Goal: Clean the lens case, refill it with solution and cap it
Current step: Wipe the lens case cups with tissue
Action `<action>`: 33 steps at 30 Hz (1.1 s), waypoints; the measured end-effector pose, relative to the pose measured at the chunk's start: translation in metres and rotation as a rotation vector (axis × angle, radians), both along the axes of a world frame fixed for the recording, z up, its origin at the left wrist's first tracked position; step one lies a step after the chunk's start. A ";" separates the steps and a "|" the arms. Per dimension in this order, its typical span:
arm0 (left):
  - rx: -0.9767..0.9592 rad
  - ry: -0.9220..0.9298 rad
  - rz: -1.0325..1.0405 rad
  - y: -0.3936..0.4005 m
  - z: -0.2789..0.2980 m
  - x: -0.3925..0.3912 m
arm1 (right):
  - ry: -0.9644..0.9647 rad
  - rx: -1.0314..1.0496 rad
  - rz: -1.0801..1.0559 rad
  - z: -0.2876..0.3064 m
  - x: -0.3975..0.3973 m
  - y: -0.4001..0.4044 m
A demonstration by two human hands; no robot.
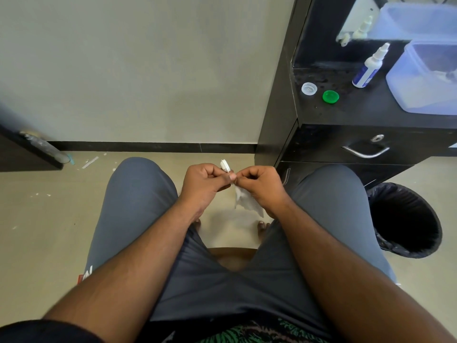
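Note:
My left hand [205,183] grips the white lens case [225,165], one well of which sticks up past my fingers. Close against it, my right hand [261,185] pinches a white tissue [243,201] that hangs down between my knees. Both hands are held together above my lap. On the black cabinet top [351,107] to the upper right lie a white cap [309,89] and a green cap [330,96], both off the case. The solution bottle [369,68] stands behind them, white with a blue label.
A translucent blue plastic tub [425,78] sits on the cabinet's right side. Below it is a drawer with a metal handle [366,152]. A black lined waste bin [408,219] stands on the floor by my right knee. A door with a handle [42,146] is at the left.

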State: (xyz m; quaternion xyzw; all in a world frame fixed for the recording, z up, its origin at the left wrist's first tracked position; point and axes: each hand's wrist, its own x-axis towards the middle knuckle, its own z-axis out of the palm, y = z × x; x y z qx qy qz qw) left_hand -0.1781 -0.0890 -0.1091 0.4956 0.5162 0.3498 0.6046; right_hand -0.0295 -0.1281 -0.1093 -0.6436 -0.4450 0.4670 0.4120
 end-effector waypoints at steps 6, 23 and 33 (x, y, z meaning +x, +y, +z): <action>0.345 0.272 -0.142 0.000 -0.003 -0.003 | 0.212 -0.117 -0.056 -0.007 0.001 0.003; 0.189 0.046 0.054 -0.001 0.007 -0.003 | 0.796 -0.264 -0.465 -0.006 0.007 0.014; -0.125 -0.170 0.140 0.007 0.009 -0.005 | 0.409 -0.026 -0.177 -0.001 -0.004 0.009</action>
